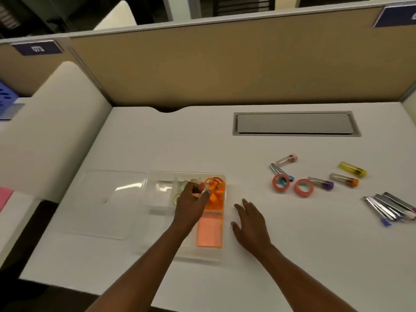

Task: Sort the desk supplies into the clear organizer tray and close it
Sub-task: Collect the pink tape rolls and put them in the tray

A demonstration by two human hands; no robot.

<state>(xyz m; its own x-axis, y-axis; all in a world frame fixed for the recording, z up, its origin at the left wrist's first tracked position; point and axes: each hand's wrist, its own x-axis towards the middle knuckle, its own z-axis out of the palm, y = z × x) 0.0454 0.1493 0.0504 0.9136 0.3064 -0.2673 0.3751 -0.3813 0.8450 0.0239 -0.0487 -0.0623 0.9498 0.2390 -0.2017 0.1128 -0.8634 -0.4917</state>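
Observation:
A clear organizer tray (157,176) lies on the white desk with its lid (108,203) folded open to the left. Orange tape rolls (216,194) fill its far right compartment and an orange sticky-note pad (209,230) lies in the near right one. My left hand (191,203) hovers over the tray, pinching a small pale tape roll (203,192) next to the orange ones. My right hand (252,224) rests flat on the desk just right of the tray, fingers spread. Two red tape rolls (304,187) sit further right.
Several capped tubes (344,179) and a yellow one (352,169) lie at the right, beyond the red rolls. A bundle of metal pens or tweezers (391,208) is near the right edge. A grey cable hatch (295,123) is set into the desk behind; a tan partition stands at the back.

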